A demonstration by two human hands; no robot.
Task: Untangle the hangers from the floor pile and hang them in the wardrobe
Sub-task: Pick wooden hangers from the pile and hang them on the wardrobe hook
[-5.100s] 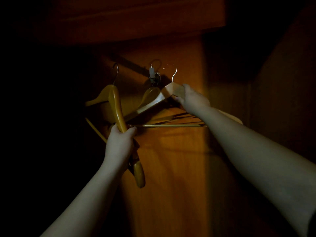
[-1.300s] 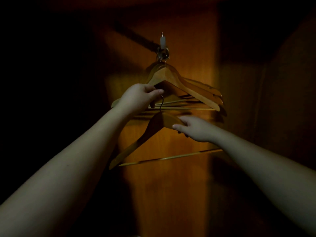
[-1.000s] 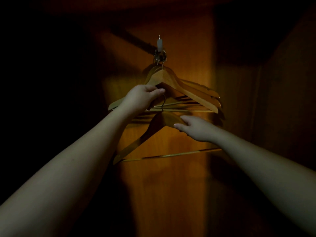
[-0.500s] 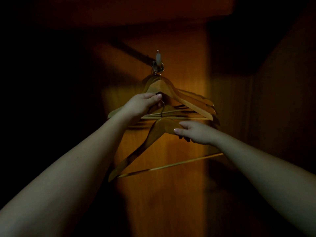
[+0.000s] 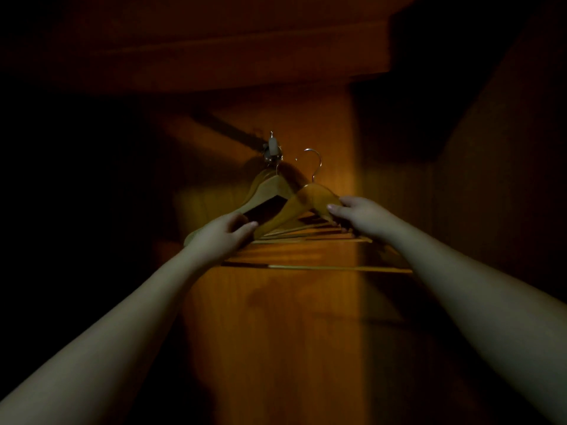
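Inside a dark wooden wardrobe, several wooden hangers (image 5: 270,187) hang from a small metal hook (image 5: 271,148) on the back panel. In front of them a further wooden hanger (image 5: 310,197) is held up, its metal hook (image 5: 314,162) free in the air to the right of the wall hook. My right hand (image 5: 359,214) grips its right shoulder. My left hand (image 5: 224,236) holds the left end of the hanging hangers, thumb near the raised hanger's left arm. The hangers' lower bars show between my hands.
The lit wooden back panel (image 5: 276,317) runs down the middle. A wooden shelf or top board (image 5: 214,56) spans overhead. The right side wall (image 5: 491,210) stands close by. Everything to the left lies in darkness.
My right hand has lifted the loose hanger from below the hanging ones up to their level, its hook now beside the wall hook. My left hand slid down to the hangers' left end.
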